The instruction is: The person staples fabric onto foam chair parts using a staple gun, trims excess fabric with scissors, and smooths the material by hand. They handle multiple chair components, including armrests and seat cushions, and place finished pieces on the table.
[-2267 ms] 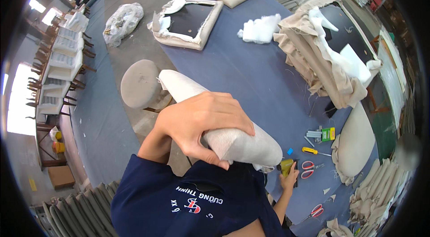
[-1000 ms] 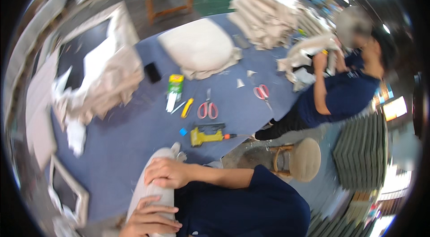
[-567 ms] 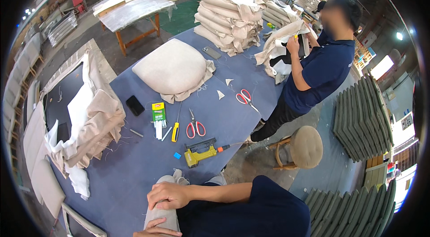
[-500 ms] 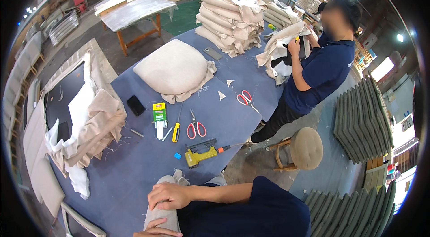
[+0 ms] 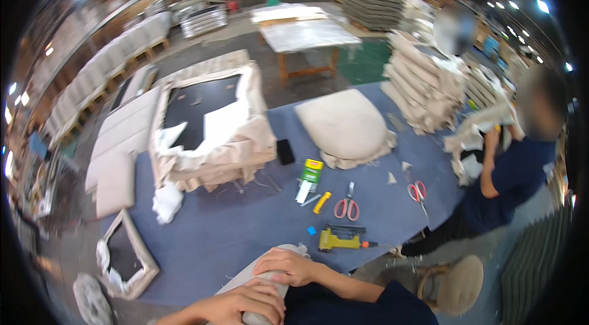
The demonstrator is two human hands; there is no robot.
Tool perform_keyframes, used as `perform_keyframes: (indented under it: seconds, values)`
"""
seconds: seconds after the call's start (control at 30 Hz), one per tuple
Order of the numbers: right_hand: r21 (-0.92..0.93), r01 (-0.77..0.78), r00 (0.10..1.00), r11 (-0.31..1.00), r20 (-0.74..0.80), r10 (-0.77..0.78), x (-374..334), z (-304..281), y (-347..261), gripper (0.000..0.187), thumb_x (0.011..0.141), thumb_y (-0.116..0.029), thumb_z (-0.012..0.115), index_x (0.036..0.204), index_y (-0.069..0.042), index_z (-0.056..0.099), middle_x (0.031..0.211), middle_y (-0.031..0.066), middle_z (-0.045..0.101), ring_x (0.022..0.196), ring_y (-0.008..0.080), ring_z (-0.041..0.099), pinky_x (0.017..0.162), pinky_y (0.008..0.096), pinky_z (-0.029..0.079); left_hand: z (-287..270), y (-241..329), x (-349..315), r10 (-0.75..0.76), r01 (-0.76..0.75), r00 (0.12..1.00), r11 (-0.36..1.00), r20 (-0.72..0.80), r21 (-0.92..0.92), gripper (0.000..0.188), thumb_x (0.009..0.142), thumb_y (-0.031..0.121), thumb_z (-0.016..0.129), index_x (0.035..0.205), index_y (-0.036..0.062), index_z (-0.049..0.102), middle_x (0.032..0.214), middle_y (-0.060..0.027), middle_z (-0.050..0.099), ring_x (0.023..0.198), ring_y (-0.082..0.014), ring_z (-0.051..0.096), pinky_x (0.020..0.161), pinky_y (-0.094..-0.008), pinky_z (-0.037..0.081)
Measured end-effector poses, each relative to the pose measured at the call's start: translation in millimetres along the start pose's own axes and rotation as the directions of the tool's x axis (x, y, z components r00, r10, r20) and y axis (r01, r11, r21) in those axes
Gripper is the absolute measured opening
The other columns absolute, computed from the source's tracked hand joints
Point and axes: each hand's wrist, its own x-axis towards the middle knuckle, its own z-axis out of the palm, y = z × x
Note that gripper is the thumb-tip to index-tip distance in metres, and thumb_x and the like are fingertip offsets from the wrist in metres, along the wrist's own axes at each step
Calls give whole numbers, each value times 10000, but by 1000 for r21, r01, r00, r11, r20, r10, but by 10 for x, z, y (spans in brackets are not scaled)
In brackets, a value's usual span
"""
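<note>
At the near table edge, a beige upholstered cushion (image 5: pixel 245 273) lies close against my body. My right hand (image 5: pixel 289 267) is curled over its top, thumb tucked toward the near side. My left hand (image 5: pixel 246 305) wraps the cushion's nearer end, its fingers bent around the edge; both hands are closed on it. Just beyond, on the blue-grey table, lie a yellow staple gun (image 5: pixel 340 239) with an air hose attached and a small blue piece (image 5: pixel 311 230). Red-handled pliers or cutters (image 5: pixel 347 207) and a yellow-handled screwdriver (image 5: pixel 322 203) rest farther out.
A large beige padded seat (image 5: pixel 346 123), a black phone (image 5: pixel 285 152), a green box (image 5: pixel 311 171) and red-handled scissors (image 5: pixel 418 195) occupy the table. Fabric-covered panels (image 5: pixel 215 159) are stacked at left. A co-worker (image 5: pixel 512 165) handles fabric at right, near a round stool (image 5: pixel 460 285).
The view has swung left, so the table's things sit farther right. More of my left hand shows, and it has come closer to my right hand on the cushion.
</note>
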Motion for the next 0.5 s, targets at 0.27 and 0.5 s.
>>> perform_keyframes:
  seconds: [0.27, 0.5]
  values:
    - [50, 19, 1000, 999, 19, -20, 59, 58, -110, 457, 1025, -318, 467, 1297, -22, 686, 1280, 126, 730, 1171, 331, 685, 1034, 451, 475, 71, 0, -93, 49, -66, 989, 990, -141, -122, 89, 909, 96, 802, 849, 48, 756, 916, -113, 778, 930, -314, 729, 963, -495, 522]
    - [-57, 165, 986, 985, 4, -165, 205, -7, 48, 735, 774, -499, 816, 1355, -71, 677, 1317, 124, 721, 1139, 351, 695, 1019, 457, 499, -173, -103, -240, -158, 146, 986, 974, -56, -174, 100, 887, 140, 859, 943, 77, 805, 997, -73, 802, 1090, -296, 744, 1042, -484, 504]
